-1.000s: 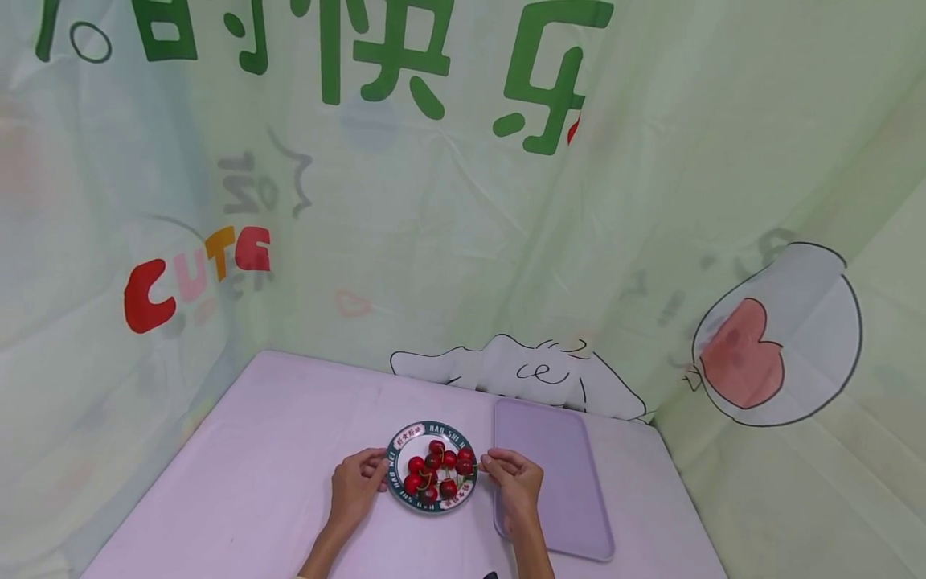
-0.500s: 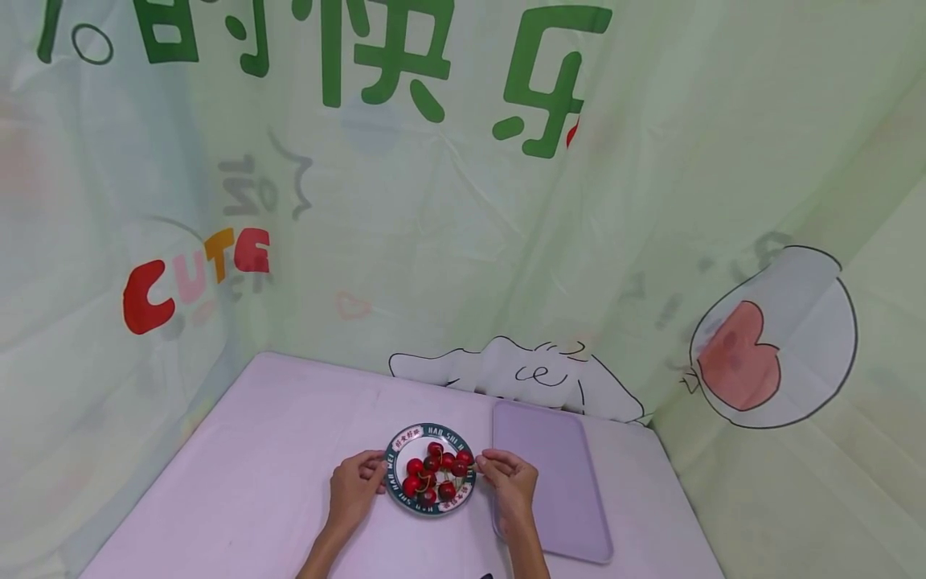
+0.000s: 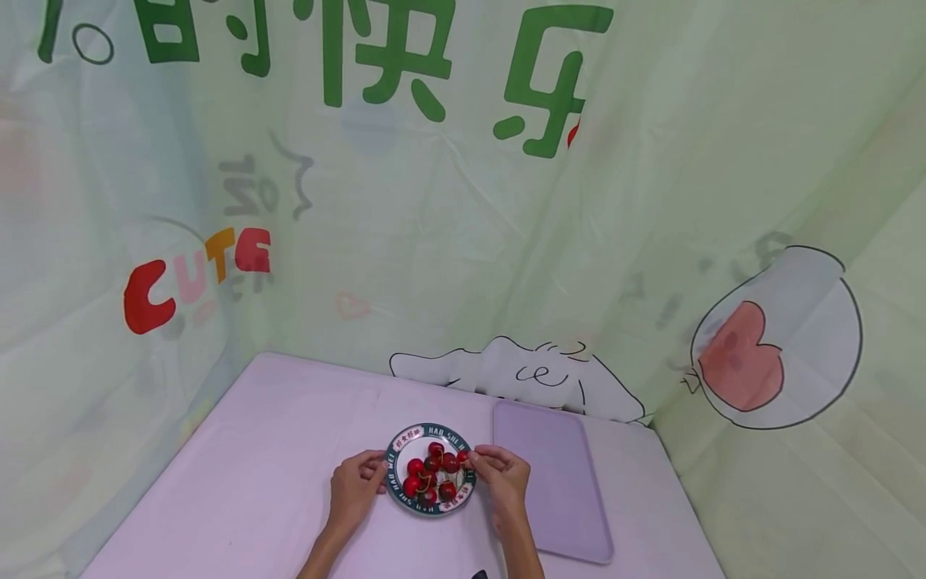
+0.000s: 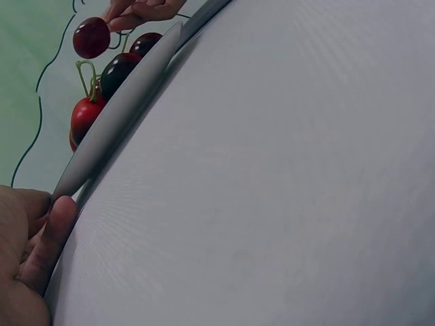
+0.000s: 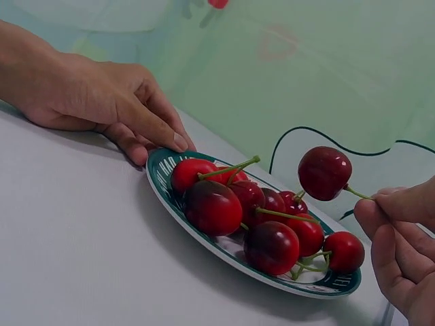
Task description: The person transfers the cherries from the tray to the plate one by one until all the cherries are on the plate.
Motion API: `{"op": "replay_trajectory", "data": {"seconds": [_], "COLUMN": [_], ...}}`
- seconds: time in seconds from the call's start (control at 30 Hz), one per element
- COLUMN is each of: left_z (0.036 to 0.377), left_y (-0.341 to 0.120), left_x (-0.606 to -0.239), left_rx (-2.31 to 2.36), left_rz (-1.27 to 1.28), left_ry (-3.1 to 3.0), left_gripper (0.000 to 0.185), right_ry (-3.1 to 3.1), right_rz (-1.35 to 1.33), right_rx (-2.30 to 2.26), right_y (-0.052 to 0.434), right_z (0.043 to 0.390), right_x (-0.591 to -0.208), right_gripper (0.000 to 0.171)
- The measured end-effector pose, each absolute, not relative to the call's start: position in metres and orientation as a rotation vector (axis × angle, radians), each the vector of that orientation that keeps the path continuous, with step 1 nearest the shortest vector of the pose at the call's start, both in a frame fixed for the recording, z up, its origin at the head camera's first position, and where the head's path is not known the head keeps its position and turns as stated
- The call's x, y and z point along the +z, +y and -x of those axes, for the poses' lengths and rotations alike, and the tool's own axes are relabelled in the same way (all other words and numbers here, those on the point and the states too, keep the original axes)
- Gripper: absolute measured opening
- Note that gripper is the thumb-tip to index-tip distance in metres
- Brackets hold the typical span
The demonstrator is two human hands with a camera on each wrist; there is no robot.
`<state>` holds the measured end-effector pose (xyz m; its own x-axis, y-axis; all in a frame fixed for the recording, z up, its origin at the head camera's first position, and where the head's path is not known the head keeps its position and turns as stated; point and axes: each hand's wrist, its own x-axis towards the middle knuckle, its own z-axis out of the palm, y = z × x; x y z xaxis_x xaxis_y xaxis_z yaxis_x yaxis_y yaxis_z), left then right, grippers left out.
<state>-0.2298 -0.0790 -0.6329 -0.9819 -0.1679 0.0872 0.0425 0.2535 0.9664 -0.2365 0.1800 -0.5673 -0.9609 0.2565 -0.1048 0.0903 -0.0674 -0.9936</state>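
Observation:
A white plate with a dark green lettered rim (image 3: 394,481) carries a pile of red cherries (image 3: 428,478) with green stems. My left hand (image 3: 352,488) holds the plate's left edge, its thumb and fingers at the rim in the left wrist view. Over the plate's right side, my right hand (image 3: 504,484) pinches one dark red cherry (image 5: 325,173) by its thin green stem (image 5: 358,193). That cherry hangs above the others, apart from them in the right wrist view. In the left wrist view the plate's raised edge hides part of the pile.
A flat lilac tray (image 3: 560,474) lies to the right of the plate, partly behind my right hand. A pale lilac cloth covers the table (image 3: 289,450). Printed curtains (image 3: 434,241) stand along the back and both sides. A small dark object (image 3: 480,574) shows at the bottom edge.
My right hand has moved slightly left, from beside the plate's right edge to over it, with the stem between its fingertips. The left hand and the plate have stayed nearly still.

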Motion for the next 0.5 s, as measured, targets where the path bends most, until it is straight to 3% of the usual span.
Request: {"op": "replay_trajectory", "data": {"seconds": [0.5], "left_z": [0.2283], "left_y": [-0.0788], "left_x": [-0.6315], "left_rx": [-1.812], "left_rz": [-0.114], "left_ry": [-2.348], "left_gripper": [0.026], "right_ry": [-2.075], "right_rz": [0.363], "right_rx": [2.154], "right_y": [0.1746], "right_z": [0.244], "right_x": [-0.5681], "right_gripper": [0.021]}}
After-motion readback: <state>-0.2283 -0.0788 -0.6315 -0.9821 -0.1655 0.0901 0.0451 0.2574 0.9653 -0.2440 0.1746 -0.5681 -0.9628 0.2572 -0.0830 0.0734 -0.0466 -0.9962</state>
